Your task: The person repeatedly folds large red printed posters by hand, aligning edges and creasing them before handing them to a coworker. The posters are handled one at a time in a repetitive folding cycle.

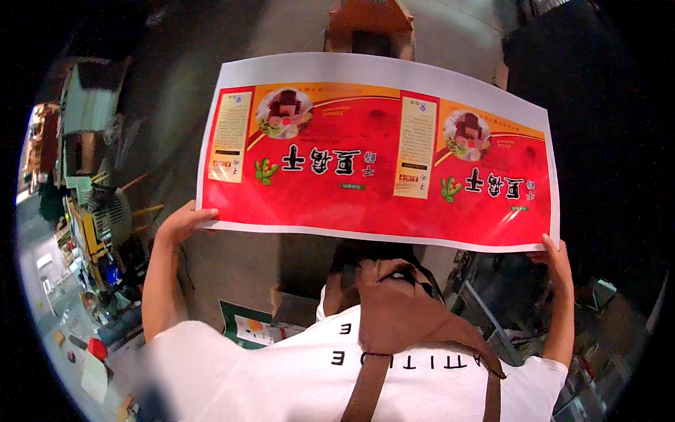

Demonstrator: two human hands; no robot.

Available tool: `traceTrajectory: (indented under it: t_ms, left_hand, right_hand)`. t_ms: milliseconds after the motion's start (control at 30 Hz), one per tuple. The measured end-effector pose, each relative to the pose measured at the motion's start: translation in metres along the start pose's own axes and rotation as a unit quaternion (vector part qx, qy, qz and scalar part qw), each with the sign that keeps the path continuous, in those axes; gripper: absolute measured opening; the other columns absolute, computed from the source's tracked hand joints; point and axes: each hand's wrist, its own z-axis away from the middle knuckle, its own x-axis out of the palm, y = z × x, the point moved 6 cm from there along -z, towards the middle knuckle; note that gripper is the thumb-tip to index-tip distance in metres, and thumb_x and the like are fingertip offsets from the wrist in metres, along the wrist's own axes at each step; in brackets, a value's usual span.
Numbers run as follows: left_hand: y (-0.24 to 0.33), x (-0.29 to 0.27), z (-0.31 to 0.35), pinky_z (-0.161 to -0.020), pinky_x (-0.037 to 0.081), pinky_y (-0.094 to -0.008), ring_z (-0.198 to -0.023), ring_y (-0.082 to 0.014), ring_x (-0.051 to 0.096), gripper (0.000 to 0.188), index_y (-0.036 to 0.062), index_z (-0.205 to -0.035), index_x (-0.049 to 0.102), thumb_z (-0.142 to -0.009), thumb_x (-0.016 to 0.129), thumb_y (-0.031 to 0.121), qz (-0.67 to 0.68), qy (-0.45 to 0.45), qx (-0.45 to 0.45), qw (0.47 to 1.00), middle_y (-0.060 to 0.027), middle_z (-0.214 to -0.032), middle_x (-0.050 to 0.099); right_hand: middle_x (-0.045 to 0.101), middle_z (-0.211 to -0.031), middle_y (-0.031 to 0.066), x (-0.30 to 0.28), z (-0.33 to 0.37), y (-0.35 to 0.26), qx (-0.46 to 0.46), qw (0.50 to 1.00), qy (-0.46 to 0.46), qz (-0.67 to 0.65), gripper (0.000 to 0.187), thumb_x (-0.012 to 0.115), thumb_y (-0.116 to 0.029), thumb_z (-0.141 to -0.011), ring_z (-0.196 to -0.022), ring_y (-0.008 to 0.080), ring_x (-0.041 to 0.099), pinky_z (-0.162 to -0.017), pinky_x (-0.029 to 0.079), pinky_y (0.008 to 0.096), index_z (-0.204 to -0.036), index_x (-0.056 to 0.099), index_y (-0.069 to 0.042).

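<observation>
Dim workshop all round, with grey floor point(457, 32) below and deep shadow toward the rim. Nearest, along the lower edge, white shirt point(281, 373) and brown apron point(425, 330). Left hand point(183, 224): closed on the near left corner of a large printed sheet point(373, 176), with thumb on top. Right hand point(554, 260): pinching the near right corner, with thumb tip just over the edge. Cannot tell the lie of the fingers underneath. Sheet itself: out in front of the chest, apparently in the air, red and yellow with two similar panels, white margin along the far side, lettering upside down from this side.

To hold it well, as a judgement: pinch only at the corners, on or near the white border, to spare the print. Pull outward just enough to ease the gentle bow, without creasing or tearing. Raise the right corner slightly to level the near edge. Tilt a little to shift the glare off the right panel. Mind the far edge, unsupported and likely to droop.

Farther off: green-edged board point(242, 330), partly hidden by the shirt; at left, clutter with a yellow frame point(91, 232) and pale green cabinet point(91, 102); straight past the sheet, orange-brown box point(390, 17).
</observation>
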Motion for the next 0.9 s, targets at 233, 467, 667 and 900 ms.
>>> traceTrajectory:
  t_ms: [233,467,667,900]
  left_hand:
    - [0.133,0.053,-0.015,-0.084,0.045,-0.0314,-0.093,-0.0166,0.058,0.058,-0.0009,-0.114,0.047,-0.071,0.069,0.032,0.1,-0.044,0.15,0.983,-0.0096,-0.104,0.059]
    - [0.177,0.071,-0.017,-0.074,0.051,-0.0342,-0.088,-0.0209,0.06,0.041,0.0014,-0.11,0.051,-0.08,0.058,0.029,0.198,-0.004,0.272,0.942,-0.0107,-0.1,0.06]
    - [0.086,0.012,0.059,-0.076,0.05,-0.0351,-0.087,-0.0226,0.061,0.04,-0.0014,-0.113,0.05,-0.083,0.055,0.026,0.325,0.001,0.406,0.854,-0.0138,-0.103,0.06]
    - [0.075,-0.046,0.011,-0.082,0.046,-0.0395,-0.095,-0.0221,0.057,0.034,0.0038,-0.109,0.053,-0.084,0.053,0.028,0.472,0.089,0.525,0.702,-0.0109,-0.106,0.059]
  right_hand:
    - [0.063,-0.082,0.0097,0.026,-0.061,-0.1,-0.151,0.973,-0.012,-0.174,0.046,0.055,-0.038,-0.08,-0.068,0.0173,0.062,-0.054,0.051,0.0282,-0.103,0.054,0.002]
    - [0.063,-0.08,0.0077,0.028,-0.075,-0.118,-0.177,0.941,-0.002,-0.288,0.034,0.051,-0.03,-0.082,-0.058,0.0154,0.06,-0.047,0.049,0.0265,-0.097,0.055,0.0]
    - [0.064,-0.078,0.0059,-0.043,-0.006,0.013,-0.229,0.85,0.074,-0.468,0.033,0.053,-0.028,-0.083,-0.058,0.0131,0.06,-0.045,0.048,0.0254,-0.102,0.055,-0.001]
    - [0.063,-0.089,0.008,-0.066,-0.084,0.089,-0.341,0.712,-0.037,-0.612,0.026,0.049,-0.025,-0.087,-0.067,0.0139,0.061,-0.045,0.049,0.0205,-0.097,0.056,-0.002]
